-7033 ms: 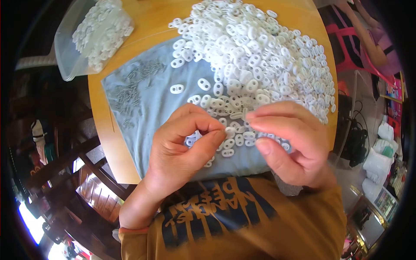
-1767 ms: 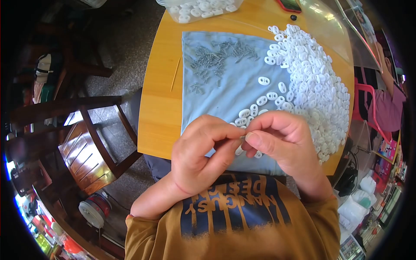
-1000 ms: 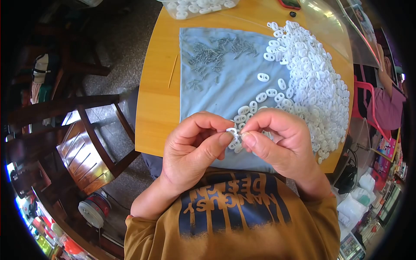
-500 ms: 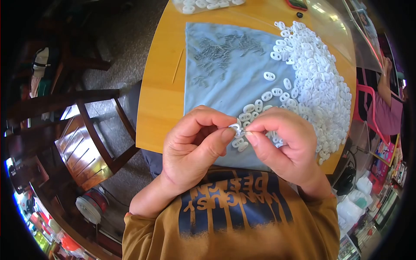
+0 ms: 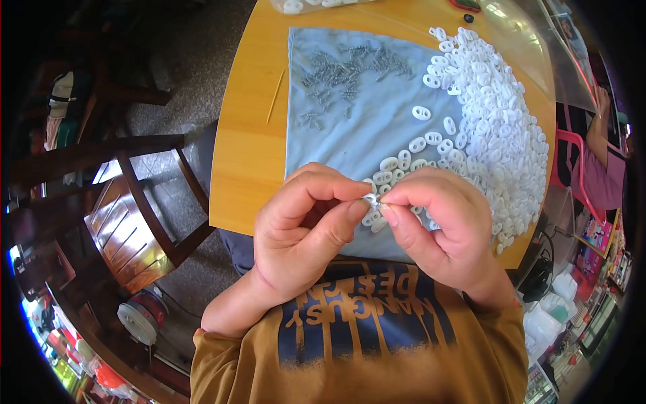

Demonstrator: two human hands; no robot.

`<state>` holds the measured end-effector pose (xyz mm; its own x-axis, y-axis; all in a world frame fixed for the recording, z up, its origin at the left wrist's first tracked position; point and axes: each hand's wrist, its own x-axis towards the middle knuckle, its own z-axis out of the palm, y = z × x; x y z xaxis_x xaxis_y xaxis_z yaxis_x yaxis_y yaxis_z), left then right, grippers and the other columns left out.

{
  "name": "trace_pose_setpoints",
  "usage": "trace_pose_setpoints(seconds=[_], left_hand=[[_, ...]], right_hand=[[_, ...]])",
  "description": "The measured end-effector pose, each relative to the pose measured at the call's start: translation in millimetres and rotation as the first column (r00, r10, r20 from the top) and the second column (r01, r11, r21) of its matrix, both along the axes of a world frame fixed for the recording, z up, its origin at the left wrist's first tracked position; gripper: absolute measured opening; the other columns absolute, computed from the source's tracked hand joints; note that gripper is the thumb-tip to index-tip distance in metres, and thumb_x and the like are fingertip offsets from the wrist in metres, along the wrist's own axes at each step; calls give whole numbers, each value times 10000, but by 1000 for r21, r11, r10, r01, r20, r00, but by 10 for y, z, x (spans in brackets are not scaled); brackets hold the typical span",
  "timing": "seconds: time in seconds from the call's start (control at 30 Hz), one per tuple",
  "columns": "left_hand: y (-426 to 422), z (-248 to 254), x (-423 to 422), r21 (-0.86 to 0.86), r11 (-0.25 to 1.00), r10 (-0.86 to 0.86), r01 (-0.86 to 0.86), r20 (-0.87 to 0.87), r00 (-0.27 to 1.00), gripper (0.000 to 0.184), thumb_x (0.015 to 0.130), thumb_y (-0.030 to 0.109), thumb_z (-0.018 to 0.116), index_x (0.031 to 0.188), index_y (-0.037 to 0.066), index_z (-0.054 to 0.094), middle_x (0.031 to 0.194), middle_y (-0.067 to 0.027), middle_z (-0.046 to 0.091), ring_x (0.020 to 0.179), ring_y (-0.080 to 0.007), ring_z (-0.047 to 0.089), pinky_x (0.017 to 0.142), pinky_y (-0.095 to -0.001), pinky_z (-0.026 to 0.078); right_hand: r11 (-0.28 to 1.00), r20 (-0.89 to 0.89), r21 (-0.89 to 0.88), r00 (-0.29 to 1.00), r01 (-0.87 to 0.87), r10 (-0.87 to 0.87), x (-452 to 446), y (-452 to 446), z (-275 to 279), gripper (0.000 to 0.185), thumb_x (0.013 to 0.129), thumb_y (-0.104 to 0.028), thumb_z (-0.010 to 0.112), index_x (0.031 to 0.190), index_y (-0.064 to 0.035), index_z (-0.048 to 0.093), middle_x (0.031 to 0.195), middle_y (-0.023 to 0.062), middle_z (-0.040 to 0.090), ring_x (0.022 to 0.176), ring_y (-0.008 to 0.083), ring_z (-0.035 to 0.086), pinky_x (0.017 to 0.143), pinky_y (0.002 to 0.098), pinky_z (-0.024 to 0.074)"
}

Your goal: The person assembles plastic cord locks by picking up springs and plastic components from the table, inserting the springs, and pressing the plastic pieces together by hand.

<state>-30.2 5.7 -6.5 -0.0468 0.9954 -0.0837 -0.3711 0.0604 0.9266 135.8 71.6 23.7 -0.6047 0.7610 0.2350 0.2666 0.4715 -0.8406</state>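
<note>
My left hand [image 5: 299, 232] pinches a small white oval plastic piece [image 5: 371, 199] between thumb and forefinger. From the other side my right hand [image 5: 447, 232] is closed in a pinch against it; whatever tiny part its fingertips grip is too small to make out. Just beyond and below the fingers, several loose two-hole white pieces [image 5: 389, 163] lie on a grey-blue cloth [image 5: 356, 145]. They lead to a large heap of the same white pieces [image 5: 498, 128] on the right. Small metal springs [image 5: 350, 73] are scattered over the cloth's far part.
The cloth covers part of a yellow wooden table [image 5: 245, 155]. A thin stick [image 5: 275, 97] lies left of it. A clear container [image 5: 313, 5] of white pieces stands at the far edge, a small black object [image 5: 469, 18] farther right. A wooden chair [image 5: 128, 222] stands left; another person [image 5: 602, 165] sits right.
The white piece has turned slightly between my fingertips, and both hands have stayed pinched together at nearly the same spot. The view has shifted a little.
</note>
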Motion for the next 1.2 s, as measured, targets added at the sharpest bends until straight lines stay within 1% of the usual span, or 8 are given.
trace_pose_setpoints(seconds=[0.13, 0.37, 0.57, 0.73, 0.83, 0.97, 1.07, 1.2], left_hand=[[-16, 33, 5, 27, 999, 29, -25, -169, 985, 163, 793, -48, 640, 948, -6, 617, 843, -67, 580, 660, -121, 531, 597, -227, 426], [-14, 61, 17, 140, 990, 77, -30, -347, 935, 203, 731, -100, 646, 906, 3, 642, 774, -81, 593, 667, -166, 570, 563, -247, 443], [-5, 45, 20, 426, 905, 253, 15, -564, 786, 258, 672, -132, 671, 894, -5, 640, 781, -96, 610, 669, -183, 590, 545, -259, 462], [-33, 18, 72, 319, 942, 261, -107, -493, 830, 253, 667, -123, 688, 886, -5, 640, 742, -87, 609, 647, -179, 586, 539, -254, 458], [-35, 28, 69, 291, 952, 232, -97, -475, 849, 245, 673, -121, 686, 884, -6, 640, 738, -85, 607, 642, -174, 582, 537, -253, 453], [-47, 15, 62, 238, 967, 198, -96, -453, 869, 207, 708, -98, 678, 892, -13, 637, 755, -87, 597, 630, -163, 569, 548, -243, 441], [-84, -43, 57, 135, 985, 145, -107, -313, 939, 163, 767, -70, 655, 920, -21, 627, 804, -78, 584, 622, -125, 547, 555, -222, 427], [-74, -56, 67, 34, 995, 90, -90, 11, 996, 132, 828, -42, 618, 958, -17, 613, 860, -54, 573, 622, -70, 517, 554, -187, 412]], right_hand=[[999, -31, -46, 1000, 6, -7, -7, -25, -4, 108, 767, 7, 635, 848, -31, 574, 668, 94, 541, 546, 241, 520, 479, 307, 398], [931, -68, -364, 998, -28, 3, 60, -40, 51, 60, 836, -57, 611, 845, -5, 583, 703, 77, 570, 582, 175, 535, 535, 265, 424], [756, -116, -654, 987, 11, -115, 42, -108, 81, 78, 859, -75, 600, 851, 1, 590, 694, 55, 562, 585, 126, 514, 540, 247, 421], [841, -76, -540, 994, 26, -79, 11, -99, 83, 66, 853, -68, 602, 846, -4, 587, 680, 58, 552, 576, 137, 513, 532, 253, 416], [959, -78, -282, 997, -14, -9, 5, -70, 8, 50, 841, -53, 606, 840, -9, 581, 675, 70, 547, 566, 162, 519, 522, 259, 413], [975, -43, -223, 999, -2, -8, -15, -63, 10, 45, 833, -43, 608, 837, -11, 577, 676, 78, 549, 566, 177, 526, 514, 262, 410], [958, -78, -285, 996, 24, -48, -25, -103, -30, 44, 835, -43, 606, 850, -9, 583, 678, 75, 553, 568, 171, 527, 515, 262, 412], [954, -126, -298, 990, 19, -59, -25, -98, -24, 53, 836, -44, 605, 869, -5, 591, 686, 73, 560, 565, 167, 526, 522, 261, 418]])
